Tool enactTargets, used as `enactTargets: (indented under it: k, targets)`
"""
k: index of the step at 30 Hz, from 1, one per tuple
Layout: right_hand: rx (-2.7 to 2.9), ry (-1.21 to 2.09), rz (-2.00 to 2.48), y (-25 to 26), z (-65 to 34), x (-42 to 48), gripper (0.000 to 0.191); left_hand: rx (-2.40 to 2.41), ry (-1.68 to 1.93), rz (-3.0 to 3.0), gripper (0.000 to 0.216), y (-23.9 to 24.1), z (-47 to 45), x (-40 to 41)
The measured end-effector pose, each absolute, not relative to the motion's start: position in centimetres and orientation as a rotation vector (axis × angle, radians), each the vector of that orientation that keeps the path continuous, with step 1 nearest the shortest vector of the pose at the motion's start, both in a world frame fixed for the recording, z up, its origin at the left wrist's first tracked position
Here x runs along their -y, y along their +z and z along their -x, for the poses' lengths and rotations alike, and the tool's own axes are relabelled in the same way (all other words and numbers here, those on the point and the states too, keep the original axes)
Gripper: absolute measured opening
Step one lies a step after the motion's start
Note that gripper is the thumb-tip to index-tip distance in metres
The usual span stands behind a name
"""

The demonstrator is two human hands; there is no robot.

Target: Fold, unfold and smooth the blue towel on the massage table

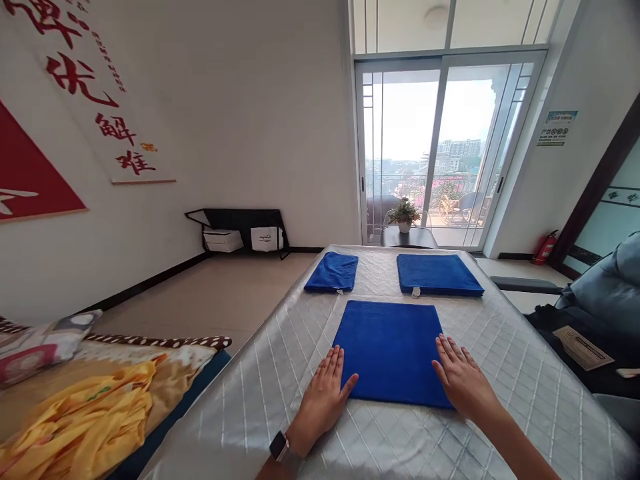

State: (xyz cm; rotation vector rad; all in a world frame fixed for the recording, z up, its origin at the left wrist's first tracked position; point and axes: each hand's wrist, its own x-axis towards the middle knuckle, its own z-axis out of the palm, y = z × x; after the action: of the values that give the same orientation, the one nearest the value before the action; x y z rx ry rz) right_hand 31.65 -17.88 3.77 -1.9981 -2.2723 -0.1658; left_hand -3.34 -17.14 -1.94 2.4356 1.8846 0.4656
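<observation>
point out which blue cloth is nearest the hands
The front cloth, between the left hand and right hand; the far-left cloth and far-right cloth lie beyond, with no hand beside them.

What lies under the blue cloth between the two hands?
The blue cloth rests on the quilted silver cover, which shows around its edges. Directly beneath, the surface is hidden; whether anything else lies there, I cannot tell.

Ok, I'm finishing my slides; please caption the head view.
Left hand and right hand at opposite edges of a blue cloth on a quilted silver surface, two folded blue cloths beyond.
</observation>
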Motion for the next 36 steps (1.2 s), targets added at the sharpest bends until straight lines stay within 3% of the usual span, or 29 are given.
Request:
enactTargets:
  k: [4, 13, 24, 29, 36]
  targets:
    - [2.271, -0.121, 2.079, 4.4, -30.5, 14.1, 0.063, -1.889, 0.447, -2.453, 0.079, -1.7, 3.3, 17.2]
    - [2.161, 0.118, 2.122, 0.4, -31.0, 11.7, 0.068, -1.921, 0.357, -2.431, 0.081, -0.1, 1.9, 17.6]
    - [2.242, 0.018, 2.072, -0.9, -31.6, 11.3, 0.064, -1.103, 0.428, -2.785, 0.075, 3.8, -13.8, 13.9]
    - [2.213, 0.045, 2.094, -0.6, -31.5, 11.4, 0.064, -1.248, 0.407, -2.752, 0.074, 2.0, -16.0, 10.4]
    - [2.169, 0.107, 2.097, 0.0, -31.2, 11.3, 0.068, -1.526, 0.347, -2.647, 0.078, 0.0, -9.4, 7.6]
